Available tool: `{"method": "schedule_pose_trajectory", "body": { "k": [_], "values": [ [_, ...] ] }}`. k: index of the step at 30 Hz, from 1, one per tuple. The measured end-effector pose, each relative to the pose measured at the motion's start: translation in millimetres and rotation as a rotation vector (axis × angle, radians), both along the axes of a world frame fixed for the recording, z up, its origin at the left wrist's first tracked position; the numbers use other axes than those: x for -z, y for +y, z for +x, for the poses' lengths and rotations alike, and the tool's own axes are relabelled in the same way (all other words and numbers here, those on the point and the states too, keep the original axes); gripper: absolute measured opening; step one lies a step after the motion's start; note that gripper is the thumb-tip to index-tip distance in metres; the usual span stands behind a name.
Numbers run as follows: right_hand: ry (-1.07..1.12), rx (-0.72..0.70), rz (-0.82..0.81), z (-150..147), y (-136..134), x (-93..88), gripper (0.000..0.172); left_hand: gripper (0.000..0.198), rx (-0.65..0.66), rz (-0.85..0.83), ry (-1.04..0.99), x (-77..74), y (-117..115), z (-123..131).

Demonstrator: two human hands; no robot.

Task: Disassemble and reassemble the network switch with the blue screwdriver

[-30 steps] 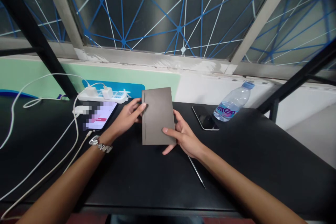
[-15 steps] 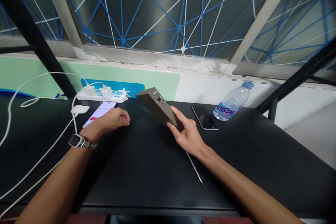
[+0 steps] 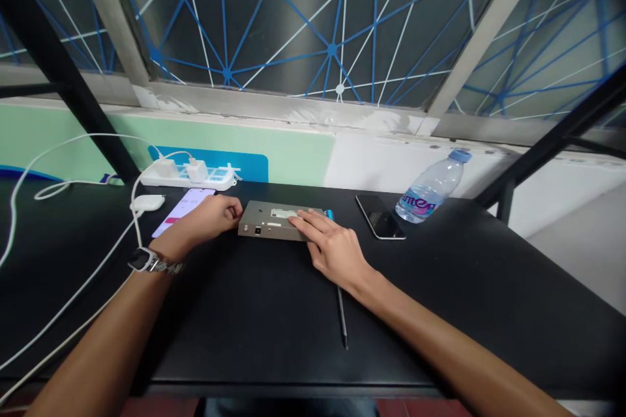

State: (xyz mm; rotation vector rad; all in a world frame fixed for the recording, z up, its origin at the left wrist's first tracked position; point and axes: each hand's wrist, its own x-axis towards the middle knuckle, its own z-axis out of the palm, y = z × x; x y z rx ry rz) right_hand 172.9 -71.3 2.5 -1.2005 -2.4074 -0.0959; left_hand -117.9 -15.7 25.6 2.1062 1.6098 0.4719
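A flat grey metal electronics box (image 3: 274, 221) lies on the black table, its side with a round socket and small ports facing me. The fingers of my right hand (image 3: 332, 251) rest spread on its top near the right end, without gripping it. My left hand (image 3: 208, 221) is loosely curled, holding nothing, just left of the box and over the edge of a lit smartphone (image 3: 183, 212). A thin metal screwdriver (image 3: 342, 316) with a blue handle lies beneath my right hand, and part of it is hidden there.
A white power strip (image 3: 188, 177) with plugged-in chargers and white cables sits at the back left. A black smartphone (image 3: 380, 216) and a plastic water bottle (image 3: 430, 189) lie to the right. The black table (image 3: 274, 352) has a front edge near me.
The box has gone from tilted in my right hand to lying flat on the table. My right hand now rests on top. The screwdriver has swung more upright, showing its blue handle.
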Motion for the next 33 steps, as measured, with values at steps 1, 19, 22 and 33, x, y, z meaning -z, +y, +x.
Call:
{"method": "schedule_pose_trajectory", "body": {
  "k": [1,19,22,33],
  "values": [
    [-0.023,0.006,-0.001,-0.9,-0.2,0.2,0.058,0.014,-0.012,-0.003,-0.033,-1.1,-0.5,0.7],
    [-0.021,-0.08,-0.123,-6.3,13.8,5.0,0.056,0.024,0.068,0.251,-0.383,-5.4,-17.2,40.0],
    [-0.03,-0.085,-0.126,-7.8,15.6,11.2,0.053,0.024,0.082,0.189,-0.445,0.0,-21.1,51.9],
    [0.112,0.296,-0.323,19.5,8.6,-30.1,0.028,0.02,0.123,-0.017,-0.668,10.6,-24.2,67.1]
  ]
}}
